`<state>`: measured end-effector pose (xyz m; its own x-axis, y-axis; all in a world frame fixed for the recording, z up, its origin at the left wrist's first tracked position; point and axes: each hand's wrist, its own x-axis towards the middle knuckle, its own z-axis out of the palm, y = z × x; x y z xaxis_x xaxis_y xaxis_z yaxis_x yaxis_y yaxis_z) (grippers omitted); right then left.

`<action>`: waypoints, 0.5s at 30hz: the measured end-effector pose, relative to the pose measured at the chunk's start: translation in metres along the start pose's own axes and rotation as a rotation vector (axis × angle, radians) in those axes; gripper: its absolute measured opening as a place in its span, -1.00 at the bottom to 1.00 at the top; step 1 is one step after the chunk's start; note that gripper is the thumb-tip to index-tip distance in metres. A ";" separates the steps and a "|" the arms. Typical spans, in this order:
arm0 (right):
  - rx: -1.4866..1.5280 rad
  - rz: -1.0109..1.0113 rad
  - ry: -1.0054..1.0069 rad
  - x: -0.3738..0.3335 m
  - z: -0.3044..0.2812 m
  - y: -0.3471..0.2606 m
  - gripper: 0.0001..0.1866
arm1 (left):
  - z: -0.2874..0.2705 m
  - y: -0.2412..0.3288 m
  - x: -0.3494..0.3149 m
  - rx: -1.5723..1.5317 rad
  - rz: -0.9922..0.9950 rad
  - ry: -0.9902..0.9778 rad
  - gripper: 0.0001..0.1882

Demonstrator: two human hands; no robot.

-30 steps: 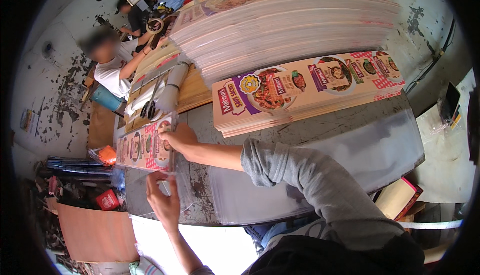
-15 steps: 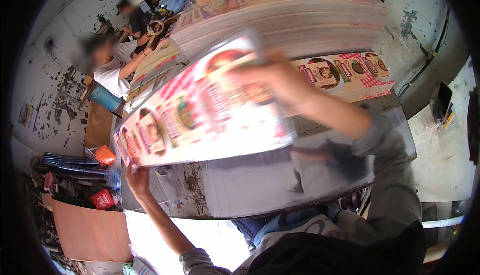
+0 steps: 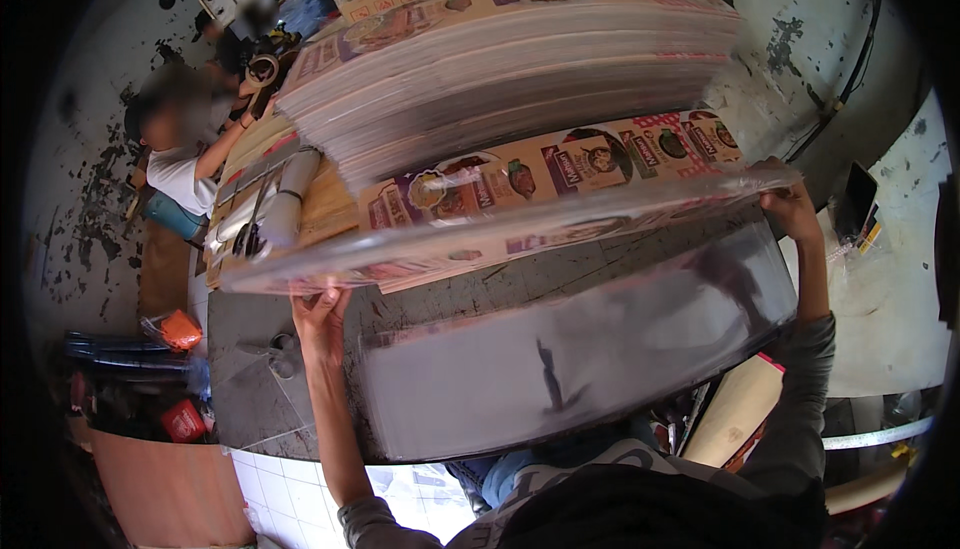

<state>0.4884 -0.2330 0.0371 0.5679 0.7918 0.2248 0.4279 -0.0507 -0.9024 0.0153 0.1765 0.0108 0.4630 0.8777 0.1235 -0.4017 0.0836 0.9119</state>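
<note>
A long printed panel in clear plastic (image 3: 440,239) is raised over the table and seen nearly edge-on, slightly blurred. My left hand (image 3: 320,324) pinches its left end from below. Gripping the opposite end is my right hand (image 3: 790,207). Right behind the panel lies a low pile of printed food-picture sheets (image 3: 600,161), partly covered by it. In front, a glossy pile of clear plastic sleeves (image 3: 640,334) rests along the table's near edge.
A tall stack of wrapped printed panels (image 3: 520,59) stands at the back. Scissors (image 3: 280,357) lie on the dark table (image 3: 245,404) at left. A roll of clear plastic (image 3: 290,199) is beyond them. Two people sit at the far left, one in a white shirt (image 3: 180,177).
The panel has swung from tilted up, printed face showing, to nearly level and edge-on. My right hand has moved right to its end; the left has shifted slightly right.
</note>
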 end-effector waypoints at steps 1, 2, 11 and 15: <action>0.040 -0.028 -0.038 0.004 0.004 0.003 -0.48 | 0.004 -0.002 -0.005 0.078 -0.019 0.002 -0.46; 0.134 -0.034 0.041 0.004 0.002 0.018 -0.48 | 0.010 -0.004 -0.010 0.155 -0.038 0.006 -0.45; 0.422 -0.080 0.280 -0.010 0.003 0.040 -0.38 | 0.002 -0.011 -0.034 0.840 0.132 -0.023 -0.30; 0.572 -0.152 0.146 -0.005 0.002 0.034 -0.38 | 0.031 -0.010 -0.041 0.674 0.347 0.004 -0.19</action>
<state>0.4983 -0.2374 0.0044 0.6381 0.6707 0.3782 0.0889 0.4237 -0.9014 0.0248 0.1248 0.0089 0.3947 0.8031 0.4464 0.0470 -0.5029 0.8631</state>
